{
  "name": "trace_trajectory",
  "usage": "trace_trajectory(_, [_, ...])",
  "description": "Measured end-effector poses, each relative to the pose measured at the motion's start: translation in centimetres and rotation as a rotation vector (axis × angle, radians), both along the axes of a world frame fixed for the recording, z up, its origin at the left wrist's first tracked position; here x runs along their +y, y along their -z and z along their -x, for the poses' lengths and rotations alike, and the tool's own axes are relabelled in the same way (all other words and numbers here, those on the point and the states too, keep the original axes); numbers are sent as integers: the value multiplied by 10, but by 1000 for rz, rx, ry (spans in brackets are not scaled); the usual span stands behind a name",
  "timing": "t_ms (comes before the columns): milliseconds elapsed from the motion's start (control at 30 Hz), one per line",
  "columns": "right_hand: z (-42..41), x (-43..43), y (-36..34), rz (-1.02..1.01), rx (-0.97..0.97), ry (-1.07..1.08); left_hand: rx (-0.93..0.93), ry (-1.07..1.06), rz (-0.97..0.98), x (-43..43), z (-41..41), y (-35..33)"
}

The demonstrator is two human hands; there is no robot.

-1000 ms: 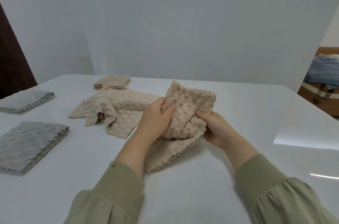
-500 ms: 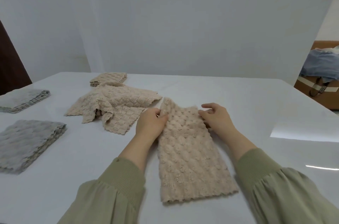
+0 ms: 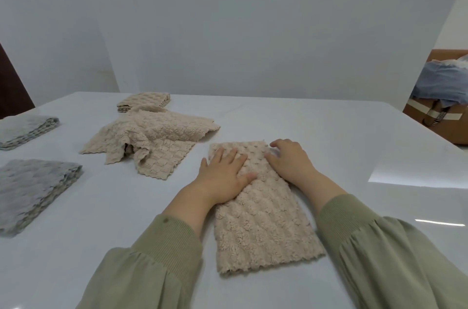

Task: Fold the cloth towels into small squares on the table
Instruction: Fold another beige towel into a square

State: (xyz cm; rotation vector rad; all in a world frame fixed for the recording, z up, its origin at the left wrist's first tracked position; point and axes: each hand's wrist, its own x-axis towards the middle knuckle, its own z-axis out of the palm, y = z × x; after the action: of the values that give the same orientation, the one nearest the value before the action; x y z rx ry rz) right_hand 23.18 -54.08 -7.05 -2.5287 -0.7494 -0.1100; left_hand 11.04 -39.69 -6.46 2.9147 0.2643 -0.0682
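Beige bobbled cloth towel folded into a long strip [image 3: 266, 222] lies flat on the glossy white table [image 3: 342, 136], centre, short end toward the person. Left hand [image 3: 222, 179] lies flat on its far left part, fingers straight and spread, palm hiding that edge. Right hand [image 3: 291, 161] is flat on the far right corner, fingers spread; thumb not visible. To the left, apart: crumpled heap of beige towels [image 3: 154, 141], count unclear. Behind the heap, folded beige square [image 3: 144, 101], partly hidden. Near grey folded stack [image 3: 33, 192] and far grey folded stack [image 3: 25, 128] are cut off by the left edge. Brown cardboard box [image 3: 435, 121] cut off at right, contents blurry.
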Motion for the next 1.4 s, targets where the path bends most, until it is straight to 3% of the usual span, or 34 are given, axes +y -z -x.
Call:
trace_trajectory(267, [-16,17,-9,-203,100,41,35,-7,-31,0,-1,1])
trace_trajectory(367, [-16,24,-14,-379,-6,57,42,-11,-31,0,-2,2])
trace_trajectory(433, [-19,30,-11,-308,-85,55,42,-29,-35,-1,-2,2])
trace_trajectory(533, [-23,30,-2,-161,-57,88,28,-67,-57,-5,0,1])
trace_trajectory(633, [-16,18,-8,-383,-136,106,-26,-100,-60,-6,0,0])
trace_trajectory(700, [-1,11,-16,-450,-215,-13,-61,-124,-60,-6,-1,0])
trace_trajectory(733, [6,8,-17,-391,-210,-119,-65,-138,-58,-5,-1,1])
trace_trajectory(800, [17,7,-11,-32,-133,-294,-33,-173,-38,-1,-1,2])
trace_trajectory(867, [17,1,-3,319,-44,-305,13,-215,3,5,1,3])
trace_trajectory(933, [10,-7,-2,371,7,-217,36,-250,20,10,2,3])
trace_trajectory(1067, [-5,-9,2,267,-66,-84,-123,-334,60,19,-3,5])
trace_trajectory(1167, [-11,-1,0,-74,8,-22,-370,-412,200,22,-12,4])
trace_trajectory(1267, [-16,12,-4,-280,141,-57,-425,-459,259,25,-22,1])
trace_trajectory(1400, [-23,28,-2,-134,117,-176,-432,-442,187,36,-32,3])
